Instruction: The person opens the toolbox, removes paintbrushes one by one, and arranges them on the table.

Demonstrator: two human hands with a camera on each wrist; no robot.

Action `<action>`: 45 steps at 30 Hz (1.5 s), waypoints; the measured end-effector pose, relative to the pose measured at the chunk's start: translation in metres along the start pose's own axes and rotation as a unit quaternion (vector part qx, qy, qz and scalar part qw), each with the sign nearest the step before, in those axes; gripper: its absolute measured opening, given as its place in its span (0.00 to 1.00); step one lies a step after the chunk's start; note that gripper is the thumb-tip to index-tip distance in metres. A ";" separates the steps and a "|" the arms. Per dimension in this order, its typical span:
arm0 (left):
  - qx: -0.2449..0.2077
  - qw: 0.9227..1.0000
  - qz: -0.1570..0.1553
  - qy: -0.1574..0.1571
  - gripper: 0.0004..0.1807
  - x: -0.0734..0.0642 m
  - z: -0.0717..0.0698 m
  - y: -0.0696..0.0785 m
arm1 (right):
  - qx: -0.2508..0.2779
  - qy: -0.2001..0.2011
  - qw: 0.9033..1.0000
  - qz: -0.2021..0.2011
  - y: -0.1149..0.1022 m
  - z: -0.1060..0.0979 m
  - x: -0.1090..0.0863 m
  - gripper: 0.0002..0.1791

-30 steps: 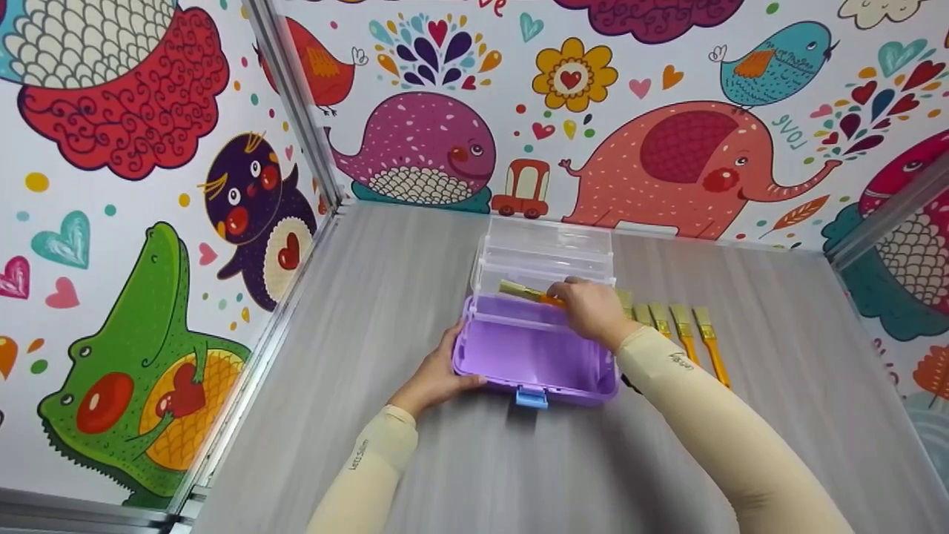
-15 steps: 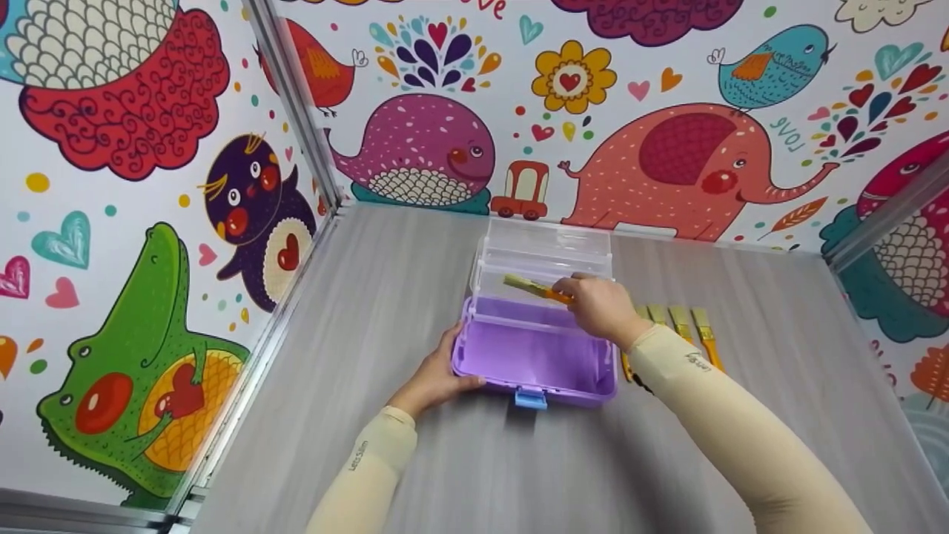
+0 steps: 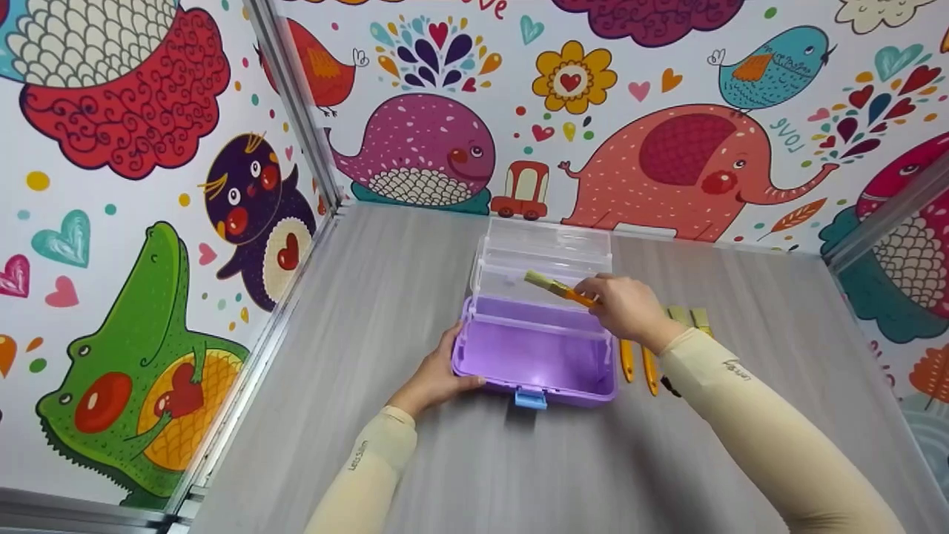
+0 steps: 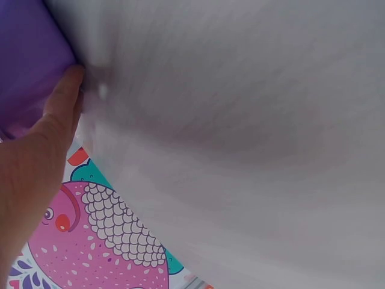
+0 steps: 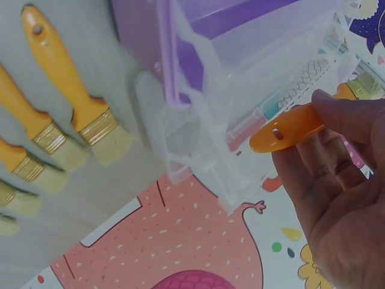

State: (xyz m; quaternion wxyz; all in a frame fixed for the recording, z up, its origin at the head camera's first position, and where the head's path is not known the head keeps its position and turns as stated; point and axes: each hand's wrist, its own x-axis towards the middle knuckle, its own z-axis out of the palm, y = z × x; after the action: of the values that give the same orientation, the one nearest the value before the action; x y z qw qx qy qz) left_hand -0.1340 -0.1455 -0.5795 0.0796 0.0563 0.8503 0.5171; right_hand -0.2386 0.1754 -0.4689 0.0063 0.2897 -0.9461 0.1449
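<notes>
In the head view a purple storage box (image 3: 534, 356) stands with its clear lid (image 3: 549, 241) folded back and a blue latch (image 3: 531, 399) at its front. My left hand (image 3: 437, 374) holds its left front corner, thumb along the front and fingers against the side; the left wrist view shows those fingers on the purple wall (image 4: 30, 54). My right hand (image 3: 623, 304) pinches a paintbrush (image 3: 560, 288) by its orange handle, above the box's back right part. Pale bristles point left, away from the palm. In the right wrist view the handle (image 5: 289, 129) lies between thumb and fingers.
Several more orange-handled paintbrushes (image 5: 90, 114) lie in a row on the grey table (image 3: 356, 297), right of the box. My right forearm partly covers them in the head view. Patterned walls (image 3: 415, 148) border the table at the back and sides.
My right hand has moved to the right with the paintbrush, whose bristles now tilt further up. My left hand and the box have stayed in place.
</notes>
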 end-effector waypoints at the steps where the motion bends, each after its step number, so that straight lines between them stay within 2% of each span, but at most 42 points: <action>1: -0.001 1.000 -0.002 -0.001 0.61 0.000 0.000 0.000 | 0.001 -0.002 1.000 0.004 0.002 -0.001 -0.002 0.17; 7: -0.005 1.000 0.000 0.001 0.61 0.000 0.000 0.001 | 0.002 -0.012 1.000 0.029 0.013 -0.009 -0.012 0.17; 14: 0.004 1.000 -0.019 -0.004 0.61 0.001 0.000 0.003 | 0.015 -0.023 0.998 0.056 0.025 -0.016 -0.023 0.16; 21: -0.002 1.000 0.003 -0.003 0.60 0.001 0.000 0.000 | 0.028 -0.027 0.995 0.087 0.038 -0.022 -0.034 0.17; 32: -0.008 1.000 0.007 0.002 0.62 0.001 -0.001 -0.001 | 0.072 -0.019 0.993 0.089 0.070 -0.028 -0.056 0.17; 37: -0.008 1.000 0.005 0.001 0.62 0.000 -0.001 -0.001 | 0.075 -0.017 0.993 0.094 0.083 -0.030 -0.068 0.18; 45: -0.013 1.000 -0.002 -0.001 0.61 0.000 -0.001 0.000 | 0.063 -0.021 0.989 0.135 0.104 -0.038 -0.086 0.19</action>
State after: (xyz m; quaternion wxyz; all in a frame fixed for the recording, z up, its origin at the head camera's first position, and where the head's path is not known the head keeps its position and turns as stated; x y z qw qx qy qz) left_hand -0.1341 -0.1460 -0.5791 0.0819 0.0542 0.8434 0.5281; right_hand -0.2270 0.3148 -0.4692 -0.0517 0.1622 -0.9655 0.1971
